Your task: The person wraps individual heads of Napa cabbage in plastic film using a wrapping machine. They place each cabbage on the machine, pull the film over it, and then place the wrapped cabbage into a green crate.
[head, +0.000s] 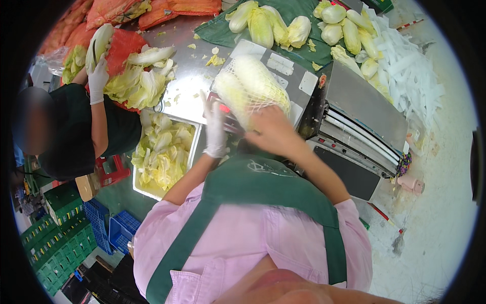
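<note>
Two napa cabbages (246,81) in white mesh netting rest on the metal platform of a weighing scale (300,98). My bare right hand (275,131), blurred, curls over their near end and grips the net there. In a white glove, my left hand (215,131) is raised with its fingers apart and nothing in it. It is beside the scale's red-lit display (224,108), left of the netted cabbages; whether a fingertip touches the scale is hard to tell.
Loose napa cabbages (262,28) lie on green cloth (212,30) behind the scale. A wrapping machine (360,110) stands at right, beside piled white netting (406,72). At left, a co-worker's gloved hand (98,78) holds a cabbage above trimmed leaves (140,83). A white bin (195,146) holds leaves.
</note>
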The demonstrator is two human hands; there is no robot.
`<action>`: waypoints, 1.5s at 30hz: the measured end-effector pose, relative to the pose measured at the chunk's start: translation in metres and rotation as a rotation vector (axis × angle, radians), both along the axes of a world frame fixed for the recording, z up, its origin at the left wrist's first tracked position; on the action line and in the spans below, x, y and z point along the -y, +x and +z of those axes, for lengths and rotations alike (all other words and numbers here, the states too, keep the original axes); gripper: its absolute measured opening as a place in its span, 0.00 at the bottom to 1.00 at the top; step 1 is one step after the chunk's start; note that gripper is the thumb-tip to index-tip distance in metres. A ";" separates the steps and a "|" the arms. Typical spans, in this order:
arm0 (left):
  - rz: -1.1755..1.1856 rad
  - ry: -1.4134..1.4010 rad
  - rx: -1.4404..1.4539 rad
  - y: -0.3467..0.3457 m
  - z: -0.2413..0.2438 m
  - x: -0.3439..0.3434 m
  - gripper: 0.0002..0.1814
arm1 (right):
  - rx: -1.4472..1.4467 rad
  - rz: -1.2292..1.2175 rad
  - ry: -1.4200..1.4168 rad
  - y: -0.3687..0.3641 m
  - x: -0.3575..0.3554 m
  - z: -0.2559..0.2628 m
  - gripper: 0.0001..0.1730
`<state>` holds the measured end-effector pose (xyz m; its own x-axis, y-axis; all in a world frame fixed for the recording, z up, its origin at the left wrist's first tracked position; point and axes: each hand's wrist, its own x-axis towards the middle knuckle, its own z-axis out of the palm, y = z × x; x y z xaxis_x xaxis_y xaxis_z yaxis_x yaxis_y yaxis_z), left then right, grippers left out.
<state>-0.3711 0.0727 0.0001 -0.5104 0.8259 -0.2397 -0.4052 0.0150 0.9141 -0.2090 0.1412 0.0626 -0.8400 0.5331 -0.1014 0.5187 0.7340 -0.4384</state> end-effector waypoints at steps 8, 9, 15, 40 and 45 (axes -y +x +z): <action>0.044 0.178 0.335 0.042 -0.014 -0.022 0.41 | -0.575 -0.602 -0.685 0.003 -0.108 -0.042 0.35; 0.047 0.168 0.355 0.044 -0.002 -0.028 0.40 | -0.514 -0.523 -0.844 -0.003 -0.098 -0.059 0.42; -0.045 0.319 0.105 0.067 0.043 -0.068 0.32 | -0.889 -0.633 -0.578 0.040 -0.041 -0.007 0.51; -0.422 0.081 -0.205 0.383 0.048 -0.199 0.36 | -0.951 -0.754 -0.366 0.470 -0.194 -0.029 0.31; -0.480 0.064 -0.032 0.364 0.035 -0.220 0.28 | -0.882 -0.861 -0.451 0.433 -0.166 -0.015 0.28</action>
